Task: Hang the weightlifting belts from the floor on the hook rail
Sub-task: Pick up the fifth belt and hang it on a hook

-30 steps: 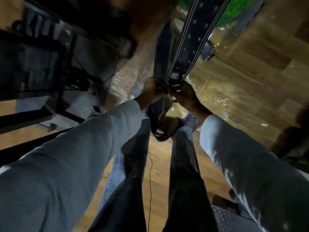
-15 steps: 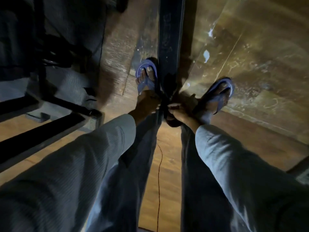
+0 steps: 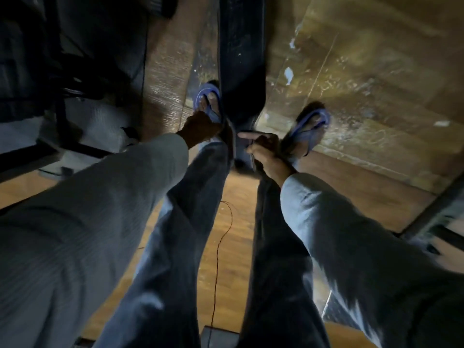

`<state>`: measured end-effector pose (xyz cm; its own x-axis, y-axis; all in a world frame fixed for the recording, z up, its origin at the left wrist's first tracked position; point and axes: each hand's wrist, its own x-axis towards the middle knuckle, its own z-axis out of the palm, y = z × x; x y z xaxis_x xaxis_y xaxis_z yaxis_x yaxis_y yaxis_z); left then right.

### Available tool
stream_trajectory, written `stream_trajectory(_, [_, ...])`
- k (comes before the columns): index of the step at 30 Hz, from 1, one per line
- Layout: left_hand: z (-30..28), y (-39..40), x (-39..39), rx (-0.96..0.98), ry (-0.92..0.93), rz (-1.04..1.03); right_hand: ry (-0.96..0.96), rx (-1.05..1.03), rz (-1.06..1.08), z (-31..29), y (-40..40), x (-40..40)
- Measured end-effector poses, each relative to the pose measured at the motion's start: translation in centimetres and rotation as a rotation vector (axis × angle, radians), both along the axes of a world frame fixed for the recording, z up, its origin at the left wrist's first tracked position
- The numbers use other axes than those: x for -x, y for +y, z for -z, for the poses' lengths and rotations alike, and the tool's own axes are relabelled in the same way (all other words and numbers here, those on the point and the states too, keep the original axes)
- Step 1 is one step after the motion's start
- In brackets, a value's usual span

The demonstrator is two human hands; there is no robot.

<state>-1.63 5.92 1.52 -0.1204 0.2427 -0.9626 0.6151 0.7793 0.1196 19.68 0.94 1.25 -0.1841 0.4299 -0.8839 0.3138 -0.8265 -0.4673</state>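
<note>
The belt (image 3: 241, 59) is a long dark strap that runs from the top edge of the view straight down toward the person, its long axis almost in line with the body, between the two blue sandals (image 3: 208, 101). Its near end sits between the two hands, above the wooden floor (image 3: 351, 71).

The left hand (image 3: 198, 129) is at the left side of this near end, its fingers curled toward the strap; it seems to grip the edge, but the dark and the blur do not let me be sure. The right hand (image 3: 263, 146) is at the right side, with the forefinger stretched out toward the strap end and the other fingers curled; whether they pinch the belt I cannot tell.

Both hands are about equally near to the belt end, so the lift upward would, I judge, begin from this end. The hook rail is not in view.
</note>
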Motion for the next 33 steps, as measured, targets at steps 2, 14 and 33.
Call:
stream_trajectory(2, [-5.5, 2.3, -0.9, -0.016, -0.080, -0.269, -0.011, 0.138, 0.112, -5.7, 3.2, 0.2])
stream_trajectory(14, [-38.5, 10.8, -1.9, -0.266, -0.569, -0.974, 0.125, -0.072, 0.323, -40.6, 19.4, 4.4])
stream_trajectory(33, [-69.4, 20.8, -4.1, -0.740, -0.937, -0.602, 0.787, -0.217, 0.540, -67.8, 23.6, -1.5])
